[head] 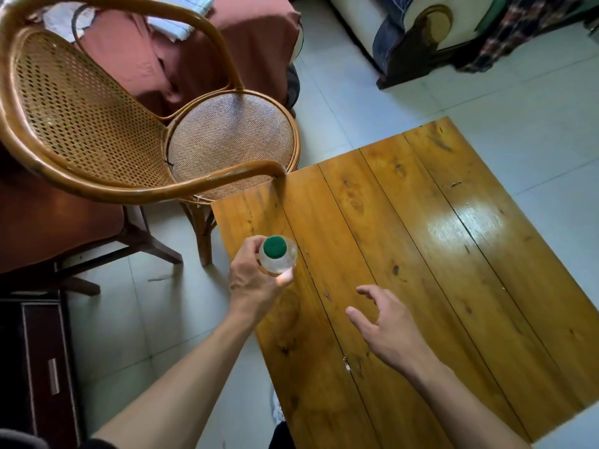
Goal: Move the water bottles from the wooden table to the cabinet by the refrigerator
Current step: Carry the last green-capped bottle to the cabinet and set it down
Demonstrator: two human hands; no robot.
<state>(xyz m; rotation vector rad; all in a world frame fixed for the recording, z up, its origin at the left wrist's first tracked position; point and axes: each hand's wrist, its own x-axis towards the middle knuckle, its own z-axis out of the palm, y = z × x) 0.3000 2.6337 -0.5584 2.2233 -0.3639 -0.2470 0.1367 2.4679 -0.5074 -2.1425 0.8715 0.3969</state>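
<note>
Water bottle (278,257) with a green cap (275,246) stands upright as seen from above, over the near left corner area of the wooden table (421,254), gripped by the left hand (256,280). The fingers (251,246) of that hand curl round the clear body just under the cap, with the thumb (285,277) pressed against the near side. Whether the bottle's base touches the table or is lifted off it cannot be told from this top-down angle.

The right hand (385,322) hovers over the table nearer the person, well apart from the bottle; its fingers are spread and loosely bent, holding nothing. Both forearms are bare and reach in from the bottom edge of the view.

The table is made of honey-coloured planks with dark seams and knots, and a bright patch of glare lies on its right half. Just beside its far left corner stands a rattan chair (136,124) with a woven back and a round woven seat; one curved arm of it overlaps the table's edge in the view. Behind the chair lies a reddish-brown cloth (194,59). The floor (486,108) is pale tile. A dark cabinet (48,367) with a metal handle sits at the lower left
</note>
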